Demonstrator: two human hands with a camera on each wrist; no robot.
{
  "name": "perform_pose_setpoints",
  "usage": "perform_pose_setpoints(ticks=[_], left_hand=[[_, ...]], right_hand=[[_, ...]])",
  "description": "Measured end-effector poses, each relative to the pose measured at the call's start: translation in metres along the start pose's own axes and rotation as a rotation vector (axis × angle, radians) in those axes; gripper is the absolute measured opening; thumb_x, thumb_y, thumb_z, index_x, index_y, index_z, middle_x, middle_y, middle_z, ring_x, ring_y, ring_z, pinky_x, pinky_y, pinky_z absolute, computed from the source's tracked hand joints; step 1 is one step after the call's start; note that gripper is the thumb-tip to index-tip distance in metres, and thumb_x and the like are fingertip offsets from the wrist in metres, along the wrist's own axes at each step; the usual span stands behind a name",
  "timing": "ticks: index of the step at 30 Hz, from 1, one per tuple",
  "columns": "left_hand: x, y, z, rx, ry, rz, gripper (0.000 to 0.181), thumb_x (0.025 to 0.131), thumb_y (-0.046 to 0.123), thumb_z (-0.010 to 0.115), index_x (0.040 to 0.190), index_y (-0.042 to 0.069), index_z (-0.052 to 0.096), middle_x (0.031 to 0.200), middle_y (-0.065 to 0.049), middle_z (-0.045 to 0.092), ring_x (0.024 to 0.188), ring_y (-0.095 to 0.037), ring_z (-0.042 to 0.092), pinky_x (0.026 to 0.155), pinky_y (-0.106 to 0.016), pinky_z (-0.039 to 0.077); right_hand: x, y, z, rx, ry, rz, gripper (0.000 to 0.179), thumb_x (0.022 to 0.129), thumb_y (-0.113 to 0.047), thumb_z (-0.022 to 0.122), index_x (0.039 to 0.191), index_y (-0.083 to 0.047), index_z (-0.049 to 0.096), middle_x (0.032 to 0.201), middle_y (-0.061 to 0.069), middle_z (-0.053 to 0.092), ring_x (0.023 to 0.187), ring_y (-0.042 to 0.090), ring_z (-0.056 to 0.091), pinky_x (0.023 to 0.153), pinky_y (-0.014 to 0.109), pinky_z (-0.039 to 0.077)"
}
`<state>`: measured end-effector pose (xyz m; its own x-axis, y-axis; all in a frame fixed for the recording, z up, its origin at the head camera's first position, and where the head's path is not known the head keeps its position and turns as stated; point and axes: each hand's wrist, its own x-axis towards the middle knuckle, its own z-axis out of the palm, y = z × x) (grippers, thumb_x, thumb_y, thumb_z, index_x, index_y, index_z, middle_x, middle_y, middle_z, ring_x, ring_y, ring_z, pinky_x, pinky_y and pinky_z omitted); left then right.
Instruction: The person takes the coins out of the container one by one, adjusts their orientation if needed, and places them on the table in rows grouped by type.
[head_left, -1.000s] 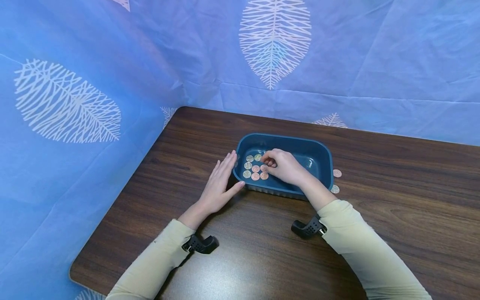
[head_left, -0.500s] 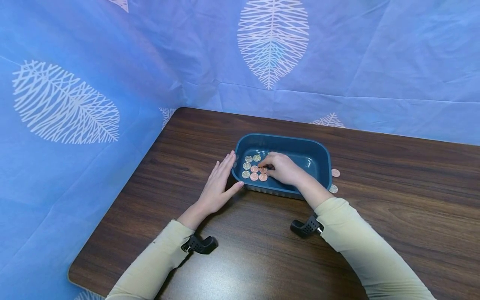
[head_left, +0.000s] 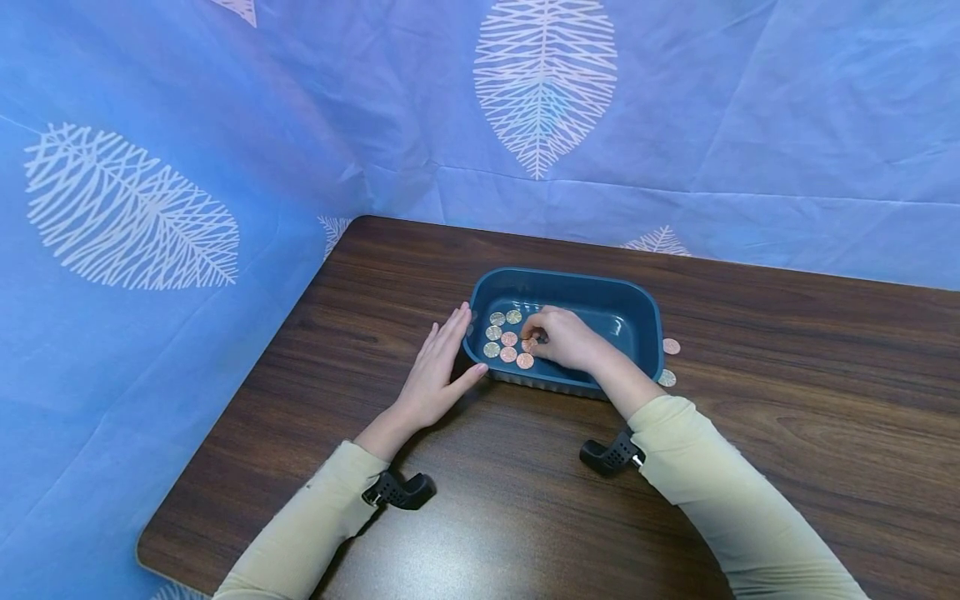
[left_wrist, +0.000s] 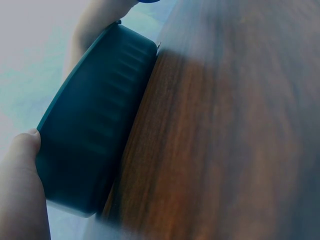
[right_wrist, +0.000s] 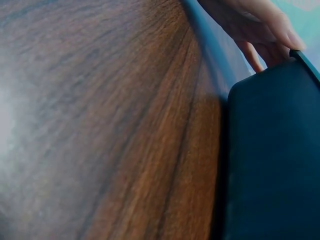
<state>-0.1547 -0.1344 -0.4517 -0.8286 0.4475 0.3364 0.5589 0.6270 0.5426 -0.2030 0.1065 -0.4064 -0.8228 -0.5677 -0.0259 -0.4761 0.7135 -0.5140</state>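
Observation:
A dark blue rectangular tub (head_left: 600,287) stands on the table, with small round coins lying flat in its left part. Silvery-gold coins (head_left: 492,332) run along the left side and the back. Beside them lie copper-coloured coins (head_left: 508,354). My right hand (head_left: 566,337) reaches inside the tub; its thumb and index finger pinch a copper coin (head_left: 529,344) low over the bottom. At the tub's left end my left hand (head_left: 435,371) rests against the rim, fingers straight and thumb at the front corner. The left wrist view shows that thumb (left_wrist: 25,150) at the rim.
Just outside the tub's right end, a copper coin (head_left: 671,346) and a silvery coin (head_left: 667,377) lie on the brown wooden table (head_left: 810,375). A blue cloth (head_left: 675,108) with white leaf prints hangs behind and to the left of the table.
The front-right copper coin has shifted slightly toward the tub's front wall. The right hand's fingers have moved a little within the tub, around the copper coins. The left hand stays at the rim.

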Motion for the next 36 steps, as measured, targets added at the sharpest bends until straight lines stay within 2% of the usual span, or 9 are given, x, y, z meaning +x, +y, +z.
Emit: perform_pose_setpoints(ticks=[5, 10, 13, 19, 25, 28, 31, 36], left_hand=[[0.0004, -0.001, 0.0013, -0.004, 0.006, 0.002, 0.082, 0.095, 0.064, 0.032, 0.154, 0.01, 0.014, 0.16, -0.001, 0.011, 0.144, -0.012, 0.009, 0.114, -0.05, 0.01], [0.0003, -0.0014, 0.0016, -0.006, 0.013, 0.006, 0.081, 0.095, 0.063, 0.033, 0.154, 0.011, 0.014, 0.16, -0.001, 0.011, 0.144, -0.013, 0.009, 0.114, -0.052, 0.01], [0.0001, -0.0011, 0.0017, -0.007, 0.014, 0.005, 0.081, 0.095, 0.063, 0.034, 0.154, 0.011, 0.014, 0.16, 0.002, 0.01, 0.145, -0.016, 0.011, 0.114, -0.051, 0.01], [-0.0002, -0.0007, 0.0016, -0.009, 0.014, 0.004, 0.081, 0.095, 0.063, 0.033, 0.154, 0.011, 0.014, 0.16, 0.0, 0.011, 0.144, -0.021, 0.015, 0.114, -0.051, 0.01], [0.0005, 0.0001, 0.0018, -0.009, 0.013, 0.003, 0.081, 0.095, 0.063, 0.033, 0.154, 0.011, 0.014, 0.159, -0.006, 0.014, 0.145, -0.016, 0.012, 0.113, -0.052, 0.01], [0.0009, 0.0007, 0.002, -0.011, 0.013, 0.004, 0.081, 0.095, 0.063, 0.034, 0.154, 0.011, 0.014, 0.159, -0.008, 0.015, 0.145, -0.015, 0.011, 0.113, -0.053, 0.01], [0.0011, 0.001, 0.0021, -0.01, 0.014, 0.004, 0.081, 0.095, 0.063, 0.034, 0.154, 0.011, 0.013, 0.16, -0.003, 0.012, 0.145, -0.016, 0.012, 0.113, -0.053, 0.011], [0.001, 0.0006, 0.002, -0.008, 0.019, 0.003, 0.08, 0.095, 0.062, 0.035, 0.154, 0.012, 0.013, 0.16, -0.001, 0.011, 0.145, -0.016, 0.012, 0.113, -0.054, 0.012]], right_hand=[[-0.0004, 0.0002, -0.0039, 0.069, -0.057, 0.092, 0.007, 0.084, -0.004, 0.065, 0.088, 0.001, 0.061, 0.073, 0.005, 0.053, 0.069, 0.02, 0.046, 0.065, 0.034, 0.041], [-0.0017, 0.0009, -0.0068, 0.068, -0.114, 0.164, 0.015, 0.087, -0.01, 0.066, 0.091, 0.002, 0.06, 0.078, 0.007, 0.055, 0.071, 0.021, 0.05, 0.069, 0.035, 0.045], [-0.0017, 0.001, -0.0074, 0.06, -0.121, 0.172, 0.016, 0.087, -0.012, 0.067, 0.091, 0.002, 0.06, 0.079, 0.007, 0.056, 0.074, 0.022, 0.051, 0.07, 0.036, 0.045], [-0.0031, 0.0004, -0.0066, 0.083, -0.104, 0.179, 0.012, 0.087, -0.01, 0.069, 0.083, -0.002, 0.061, 0.074, 0.005, 0.055, 0.067, 0.019, 0.049, 0.065, 0.033, 0.042], [-0.0035, 0.0001, -0.0064, 0.097, -0.062, 0.192, 0.015, 0.085, -0.008, 0.072, 0.087, -0.001, 0.059, 0.078, 0.006, 0.055, 0.071, 0.021, 0.049, 0.068, 0.035, 0.043], [-0.0027, 0.0002, -0.0071, 0.084, -0.079, 0.228, 0.016, 0.085, -0.011, 0.073, 0.085, -0.001, 0.06, 0.073, 0.005, 0.055, 0.067, 0.02, 0.048, 0.065, 0.033, 0.042], [-0.002, 0.0009, -0.008, 0.064, -0.108, 0.248, 0.017, 0.086, -0.013, 0.073, 0.085, -0.002, 0.06, 0.069, 0.005, 0.054, 0.062, 0.018, 0.047, 0.062, 0.031, 0.04], [-0.0014, 0.0037, -0.0092, 0.035, -0.141, 0.221, 0.02, 0.087, -0.017, 0.072, 0.086, -0.001, 0.06, 0.072, 0.005, 0.054, 0.064, 0.018, 0.046, 0.062, 0.031, 0.04]])
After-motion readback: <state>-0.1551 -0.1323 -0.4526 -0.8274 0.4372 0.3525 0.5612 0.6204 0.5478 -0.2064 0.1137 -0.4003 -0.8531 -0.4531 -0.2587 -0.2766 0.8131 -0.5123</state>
